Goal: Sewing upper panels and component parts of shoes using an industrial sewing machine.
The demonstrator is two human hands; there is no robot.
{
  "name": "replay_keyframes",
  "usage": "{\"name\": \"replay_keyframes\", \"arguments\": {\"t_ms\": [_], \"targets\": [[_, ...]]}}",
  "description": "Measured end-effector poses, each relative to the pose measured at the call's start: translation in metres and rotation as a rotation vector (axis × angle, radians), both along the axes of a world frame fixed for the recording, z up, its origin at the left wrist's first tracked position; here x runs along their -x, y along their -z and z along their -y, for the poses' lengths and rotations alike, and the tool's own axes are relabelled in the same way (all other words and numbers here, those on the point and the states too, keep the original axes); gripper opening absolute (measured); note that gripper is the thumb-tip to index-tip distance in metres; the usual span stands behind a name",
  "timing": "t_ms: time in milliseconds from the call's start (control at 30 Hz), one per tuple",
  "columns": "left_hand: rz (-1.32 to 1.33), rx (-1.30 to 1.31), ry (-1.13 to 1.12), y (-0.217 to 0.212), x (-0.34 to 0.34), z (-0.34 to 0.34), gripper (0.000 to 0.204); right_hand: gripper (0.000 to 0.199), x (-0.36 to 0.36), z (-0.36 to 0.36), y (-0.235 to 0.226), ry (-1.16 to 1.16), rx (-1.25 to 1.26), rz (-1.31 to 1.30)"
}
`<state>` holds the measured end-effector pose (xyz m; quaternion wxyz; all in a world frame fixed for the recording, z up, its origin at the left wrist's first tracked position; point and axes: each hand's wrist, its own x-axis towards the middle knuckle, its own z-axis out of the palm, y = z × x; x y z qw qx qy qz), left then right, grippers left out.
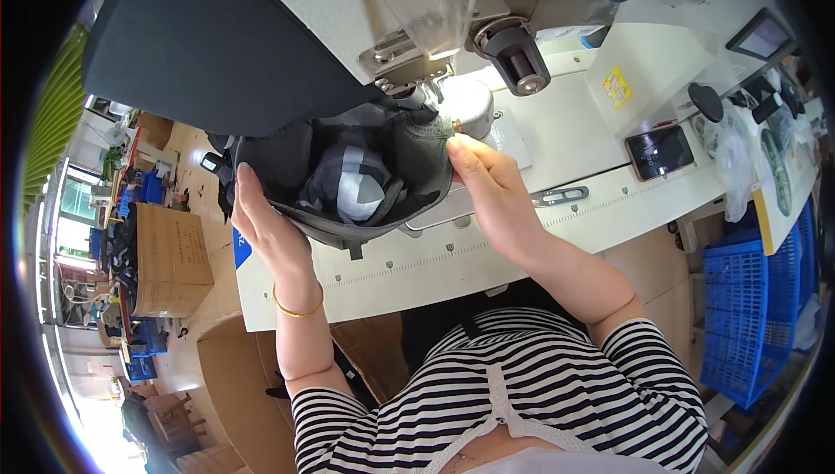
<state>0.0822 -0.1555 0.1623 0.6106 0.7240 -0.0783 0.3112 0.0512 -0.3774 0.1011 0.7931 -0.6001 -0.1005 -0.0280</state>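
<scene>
Black fabric bag (424, 165) gapes toward me above the front of the white table (374, 290), its far rim under the head of the sewing machine (300, 0); a grey, patched bundle (352, 183) lies inside. With my right hand (497, 200) I pinch the rim between thumb and fingers; my left hand (268, 220) lies along the opposite side, though I cannot tell whether those fingers grip

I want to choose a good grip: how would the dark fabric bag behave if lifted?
The dark fabric bag would probably flop rather than stay stiff, as its cloth curves and creases. Lifted by the right hand alone, it might tip, since that hand pinches only one side.
</scene>
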Motion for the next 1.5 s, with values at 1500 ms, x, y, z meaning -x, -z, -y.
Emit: {"name": "replay_keyframes", "arguments": {"t_ms": [1500], "targets": [[0.229,-1.967,-0.373,-0.046,-0.181,-0.202,0.009,0.026,0.032,-0.029,0.024,-0.510,0.251,-0.114]]}}
